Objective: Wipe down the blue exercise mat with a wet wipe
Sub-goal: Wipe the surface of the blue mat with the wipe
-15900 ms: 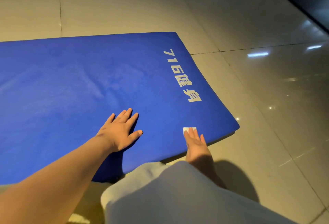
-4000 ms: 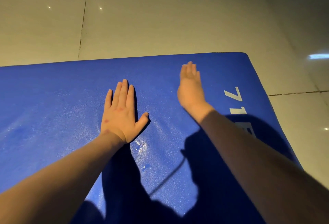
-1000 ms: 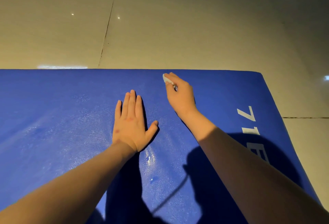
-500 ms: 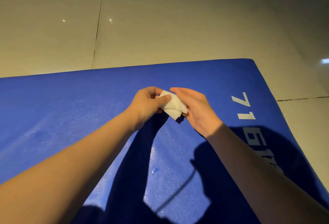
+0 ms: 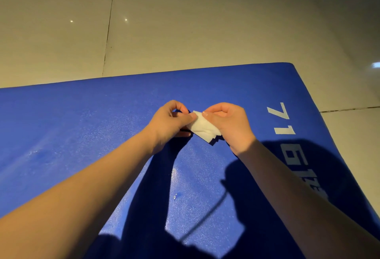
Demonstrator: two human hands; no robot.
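The blue exercise mat [image 5: 82, 127] lies flat on the floor and fills the lower part of the view, with white lettering along its right end. Damp, shiny streaks show on its surface near the middle. Above the mat, a small folded white wet wipe [image 5: 202, 129] hangs between both hands. My left hand [image 5: 170, 121] pinches the wipe's left edge with thumb and fingertips. My right hand [image 5: 228, 124] pinches its upper right part, fingers curled over it. The wipe's lower layers hang loose below the hands.
Glossy beige floor tiles [image 5: 185, 22] surround the mat beyond its far edge and right end, with a grout line running away at upper left. Shadows of my arms and head fall on the near part of the mat.
A second ago my left hand lay flat on the mat while my right hand wiped near the far edge. Both hands have since lifted and now hold the wipe between them.
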